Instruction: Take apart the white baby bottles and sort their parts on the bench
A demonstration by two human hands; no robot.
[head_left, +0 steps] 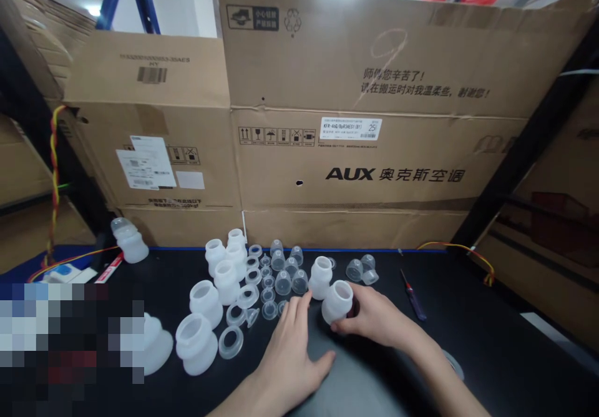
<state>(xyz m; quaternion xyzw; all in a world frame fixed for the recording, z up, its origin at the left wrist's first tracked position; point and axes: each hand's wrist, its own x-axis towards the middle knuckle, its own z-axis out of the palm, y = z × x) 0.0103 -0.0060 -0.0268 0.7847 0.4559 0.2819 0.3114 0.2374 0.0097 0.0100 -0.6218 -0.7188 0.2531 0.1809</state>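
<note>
My right hand is closed around the side of a small frosted white plastic bottle with an open mouth, tilted slightly. Just behind it stands a second white bottle, also uncapped. My left hand has its thumb spread away from the fingers, and its fingertips reach close to the base of that second bottle; whether they touch it I cannot tell. To the left are several clear dome caps, translucent rings and small clear nipple-like parts.
More white bottles stand in rows at left, and a capped one is at the back left. Clear caps and a screwdriver lie at right. A cardboard wall closes off the black table's back. Yellow-red wires run along both sides.
</note>
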